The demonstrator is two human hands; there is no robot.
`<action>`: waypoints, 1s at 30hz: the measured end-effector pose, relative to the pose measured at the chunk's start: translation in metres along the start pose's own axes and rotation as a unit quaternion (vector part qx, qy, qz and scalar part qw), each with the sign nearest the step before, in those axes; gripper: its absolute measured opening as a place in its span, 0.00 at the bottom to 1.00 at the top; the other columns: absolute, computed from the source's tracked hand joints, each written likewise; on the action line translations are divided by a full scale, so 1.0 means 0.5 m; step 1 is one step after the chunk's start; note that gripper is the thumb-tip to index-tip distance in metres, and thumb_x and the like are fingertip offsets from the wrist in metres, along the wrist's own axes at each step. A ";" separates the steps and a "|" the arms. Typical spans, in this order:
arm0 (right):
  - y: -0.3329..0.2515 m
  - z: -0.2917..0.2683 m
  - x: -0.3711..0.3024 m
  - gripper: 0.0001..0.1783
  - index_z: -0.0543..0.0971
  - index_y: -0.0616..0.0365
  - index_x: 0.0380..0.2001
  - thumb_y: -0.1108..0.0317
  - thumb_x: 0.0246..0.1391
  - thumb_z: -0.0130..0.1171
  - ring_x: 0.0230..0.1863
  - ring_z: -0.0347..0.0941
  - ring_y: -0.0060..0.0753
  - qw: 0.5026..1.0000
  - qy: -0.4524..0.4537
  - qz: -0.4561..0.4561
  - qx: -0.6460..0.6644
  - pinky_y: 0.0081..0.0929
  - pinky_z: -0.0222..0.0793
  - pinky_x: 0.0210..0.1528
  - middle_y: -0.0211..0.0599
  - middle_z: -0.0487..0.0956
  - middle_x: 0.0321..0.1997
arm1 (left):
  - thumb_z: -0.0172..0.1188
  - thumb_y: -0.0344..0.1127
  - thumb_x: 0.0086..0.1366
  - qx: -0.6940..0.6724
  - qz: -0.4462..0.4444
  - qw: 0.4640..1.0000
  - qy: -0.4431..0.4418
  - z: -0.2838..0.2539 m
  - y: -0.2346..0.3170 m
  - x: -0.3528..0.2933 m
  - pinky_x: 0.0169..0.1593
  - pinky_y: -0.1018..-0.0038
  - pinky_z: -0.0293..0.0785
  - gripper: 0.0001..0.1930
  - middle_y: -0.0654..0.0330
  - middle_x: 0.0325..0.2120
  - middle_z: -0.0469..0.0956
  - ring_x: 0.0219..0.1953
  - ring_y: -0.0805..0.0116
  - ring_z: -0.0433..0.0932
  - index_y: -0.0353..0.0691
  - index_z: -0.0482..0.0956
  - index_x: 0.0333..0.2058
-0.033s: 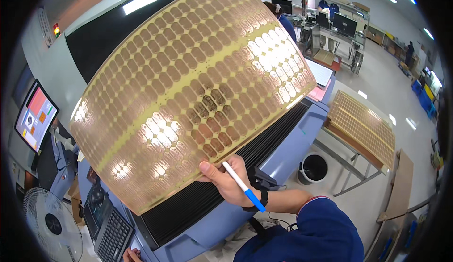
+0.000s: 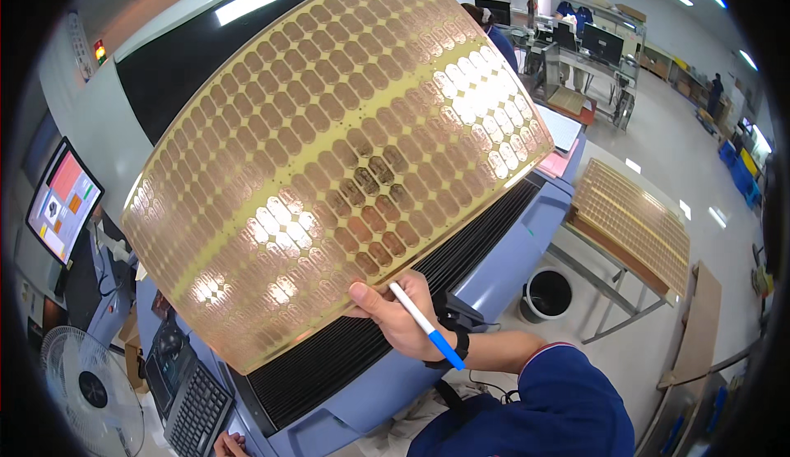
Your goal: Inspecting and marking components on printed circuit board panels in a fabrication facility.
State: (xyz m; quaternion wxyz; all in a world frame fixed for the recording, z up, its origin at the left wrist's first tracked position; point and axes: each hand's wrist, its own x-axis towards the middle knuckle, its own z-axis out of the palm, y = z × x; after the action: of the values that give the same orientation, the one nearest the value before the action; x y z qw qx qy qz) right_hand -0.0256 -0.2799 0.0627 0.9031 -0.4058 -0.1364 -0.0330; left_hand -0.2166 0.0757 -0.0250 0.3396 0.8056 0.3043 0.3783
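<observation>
A large copper-coloured printed circuit board panel (image 2: 271, 144), covered in rows of rounded shapes, is held up tilted before me. My right hand (image 2: 403, 317) grips its lower edge, thumb on the face turned to me and the other fingers behind, mostly hidden. The same hand also carries a white marker pen with a blue cap (image 2: 428, 325), slanting down across the palm. Low in the view, my left hand (image 2: 231, 445) rests beside a black keyboard (image 2: 197, 412); only part of its fingers shows, seemingly loose, with nothing visible in them.
Behind the panel stands a blue-grey machine (image 2: 494, 268) with black ribbed bellows (image 2: 329, 350). A monitor (image 2: 62, 202) and a fan (image 2: 92, 391) are at the left. Rightward, another panel (image 2: 634, 218) lies on a metal-legged table, near a black-lined bin (image 2: 547, 294). People work farther back.
</observation>
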 end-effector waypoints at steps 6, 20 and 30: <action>-0.019 -0.009 -0.008 0.14 0.78 0.69 0.46 0.67 0.64 0.61 0.42 0.81 0.25 1.000 -0.006 0.017 0.020 0.24 0.80 0.47 0.40 0.83 0.40 | 0.58 0.42 0.72 0.021 -0.012 1.000 0.011 -0.005 0.034 -0.013 0.35 0.72 0.75 0.18 0.53 0.31 0.84 0.29 0.67 0.79 0.29 0.81 0.43; 0.061 -0.113 0.245 0.12 0.74 0.77 0.46 0.76 0.65 0.54 0.51 0.79 0.43 0.953 0.029 0.301 0.011 0.36 0.77 0.60 0.51 0.78 0.50 | 0.58 0.32 0.70 -0.135 -0.016 0.991 0.001 0.024 -0.006 0.002 0.37 0.76 0.77 0.10 0.55 0.28 0.83 0.30 0.71 0.81 0.29 0.81 0.40; 0.121 -0.106 0.293 0.29 0.73 0.59 0.59 0.52 0.61 0.59 0.54 0.74 0.64 0.618 -0.325 -0.077 -0.711 0.66 0.62 0.56 0.57 0.81 0.45 | 0.60 0.31 0.68 -0.130 -0.022 0.991 0.014 0.002 -0.005 -0.006 0.36 0.78 0.76 0.09 0.55 0.27 0.84 0.29 0.72 0.82 0.29 0.82 0.39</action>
State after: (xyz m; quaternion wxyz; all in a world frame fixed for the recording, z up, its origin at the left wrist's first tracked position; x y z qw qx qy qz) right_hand 0.1372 -0.2710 0.0253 0.2230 -0.8937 -0.3854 -0.0554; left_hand -0.2178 0.0746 -0.0288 0.4452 0.7426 0.2749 0.4181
